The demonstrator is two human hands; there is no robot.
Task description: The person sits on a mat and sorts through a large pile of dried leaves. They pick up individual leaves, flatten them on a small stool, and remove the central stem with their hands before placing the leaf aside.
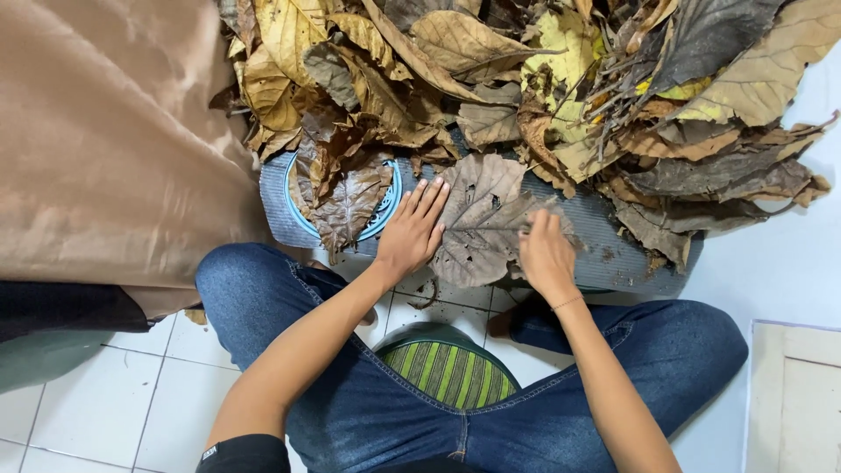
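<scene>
A large dry brown leaf (482, 219) lies flat on a grey ribbed mat (604, 241) in front of my knees. My left hand (412, 229) presses flat on the leaf's left edge, fingers spread. My right hand (545, 250) rests on the leaf's right side with its fingers curled; what it holds, if anything, is hidden. Another dry leaf (346, 201) lies on a round blue plastic tray (392, 197) to the left of my left hand.
A big heap of dry brown and yellow leaves (561, 79) fills the top of the view behind the mat. Tan fabric (105, 149) hangs at the left. I sit on a green striped stool (447, 368) on white floor tiles.
</scene>
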